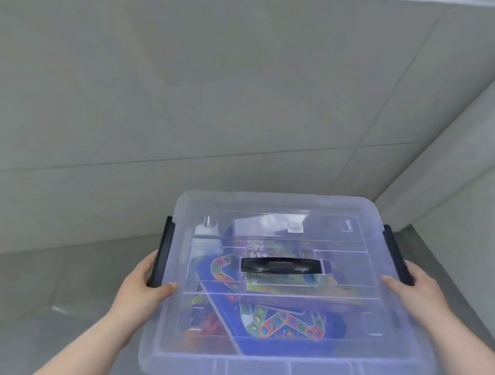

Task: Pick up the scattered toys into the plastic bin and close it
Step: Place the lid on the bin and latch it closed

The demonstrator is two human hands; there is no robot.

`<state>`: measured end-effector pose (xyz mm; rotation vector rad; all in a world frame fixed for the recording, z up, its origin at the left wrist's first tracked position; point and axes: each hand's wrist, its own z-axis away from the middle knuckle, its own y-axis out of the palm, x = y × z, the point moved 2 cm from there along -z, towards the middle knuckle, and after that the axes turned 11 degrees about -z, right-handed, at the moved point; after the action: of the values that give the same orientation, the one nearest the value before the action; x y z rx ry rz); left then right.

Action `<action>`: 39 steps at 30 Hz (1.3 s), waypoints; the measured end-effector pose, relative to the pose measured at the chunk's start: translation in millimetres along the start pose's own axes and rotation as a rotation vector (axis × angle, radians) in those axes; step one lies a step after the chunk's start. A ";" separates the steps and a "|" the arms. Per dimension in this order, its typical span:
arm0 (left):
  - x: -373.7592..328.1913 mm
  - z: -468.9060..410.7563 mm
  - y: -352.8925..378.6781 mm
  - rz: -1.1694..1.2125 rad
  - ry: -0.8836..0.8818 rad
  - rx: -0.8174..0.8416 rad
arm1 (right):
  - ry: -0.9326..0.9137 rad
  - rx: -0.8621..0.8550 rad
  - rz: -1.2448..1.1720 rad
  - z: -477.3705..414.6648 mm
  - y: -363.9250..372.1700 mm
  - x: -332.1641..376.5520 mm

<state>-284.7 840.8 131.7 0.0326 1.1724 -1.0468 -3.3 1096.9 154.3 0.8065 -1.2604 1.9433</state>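
Note:
A clear plastic bin [284, 359] sits low in the middle of the head view with its see-through lid [268, 205] on top. A black carry handle [281, 266] lies flat in the lid's middle. Through the lid I see colourful toys, among them a blue game board [285, 328] with a winding coloured track. My left hand [143, 282] grips the dark latch [162, 249] on the bin's left side, thumb on the lid. My right hand [414, 291] holds the dark latch [396, 256] on the right side the same way.
The bin stands on a grey floor [51, 292] in a corner. Grey tiled walls [216, 101] rise right behind it and along the right [468, 168]. No loose toys show on the floor around the bin.

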 end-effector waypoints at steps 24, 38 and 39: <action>11.9 -57.3 124.3 -1.049 0.391 -0.061 | -0.188 -0.101 0.489 -105.1 53.5 -41.9; -2.6 -87.4 159.5 -1.252 0.440 -0.147 | -0.223 -0.056 0.569 -152.1 58.1 -23.3; -0.2 -88.3 159.3 -1.268 0.428 -0.139 | -0.217 -0.053 0.568 -151.8 58.4 -23.5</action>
<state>-240.9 975.2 16.9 -0.7102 1.6789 -2.1187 -57.1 1215.7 54.2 0.6953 -1.8155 2.2870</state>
